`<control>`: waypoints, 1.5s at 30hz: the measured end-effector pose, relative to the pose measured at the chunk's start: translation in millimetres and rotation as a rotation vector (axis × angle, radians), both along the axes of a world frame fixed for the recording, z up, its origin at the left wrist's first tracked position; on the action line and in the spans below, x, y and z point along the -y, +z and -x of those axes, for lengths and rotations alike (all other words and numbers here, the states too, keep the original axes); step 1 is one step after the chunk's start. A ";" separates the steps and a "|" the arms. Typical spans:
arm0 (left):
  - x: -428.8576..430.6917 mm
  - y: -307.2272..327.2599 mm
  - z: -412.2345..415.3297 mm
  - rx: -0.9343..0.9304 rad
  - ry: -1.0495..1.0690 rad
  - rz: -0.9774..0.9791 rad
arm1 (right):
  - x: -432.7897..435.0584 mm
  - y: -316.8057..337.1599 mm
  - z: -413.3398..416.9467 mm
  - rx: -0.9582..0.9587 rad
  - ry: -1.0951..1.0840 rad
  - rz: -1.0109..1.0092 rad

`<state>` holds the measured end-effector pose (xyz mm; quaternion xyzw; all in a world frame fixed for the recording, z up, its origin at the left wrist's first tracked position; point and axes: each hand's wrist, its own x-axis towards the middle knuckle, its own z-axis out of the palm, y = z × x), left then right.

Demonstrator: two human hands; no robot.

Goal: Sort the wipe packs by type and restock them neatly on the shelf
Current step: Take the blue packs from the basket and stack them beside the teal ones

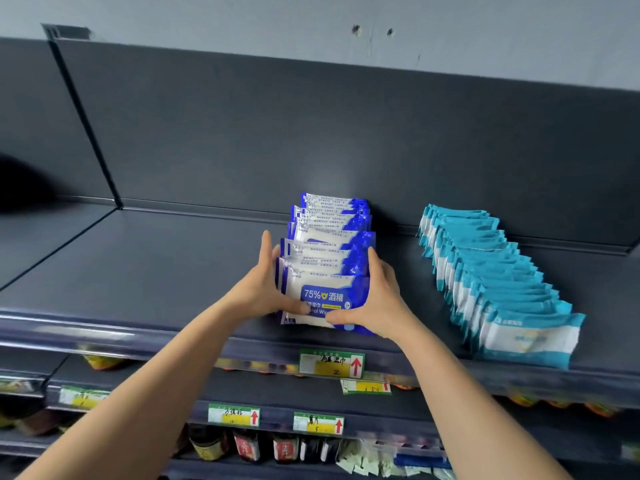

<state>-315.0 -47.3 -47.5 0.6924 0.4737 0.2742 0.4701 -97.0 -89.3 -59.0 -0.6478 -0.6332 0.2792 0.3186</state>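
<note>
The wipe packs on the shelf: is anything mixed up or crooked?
No types are mixed. The blue row, held between the left hand and right hand, is staggered; the teal row runs at a slant.

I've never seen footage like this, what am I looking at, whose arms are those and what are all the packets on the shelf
There is no machine here: this single picture comes from a camera worn on a person's head, looking forward and down, so the two bare arms are that person's own. The left hand and right hand clasp a row of dark blue packs from either side, thumbs across the front pack, which reads 75% and looks like alcohol wipes. The row stands on a dark shelf. To its right, apart from it, stands a row of teal packs. A price tag hangs on the shelf's front edge, and bottles show on a lower shelf.
</note>
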 end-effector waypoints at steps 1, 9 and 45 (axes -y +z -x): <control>-1.7 -1.8 2.2 0.005 -0.047 0.027 | -1.2 -0.9 -2.4 -0.052 0.005 0.030; -9.9 -1.9 1.8 -0.222 -0.178 -0.122 | 3.6 9.4 1.1 -0.119 0.108 -0.067; -47.4 20.4 -24.5 0.391 -0.027 0.314 | -38.4 13.2 2.9 -0.544 -0.094 -0.011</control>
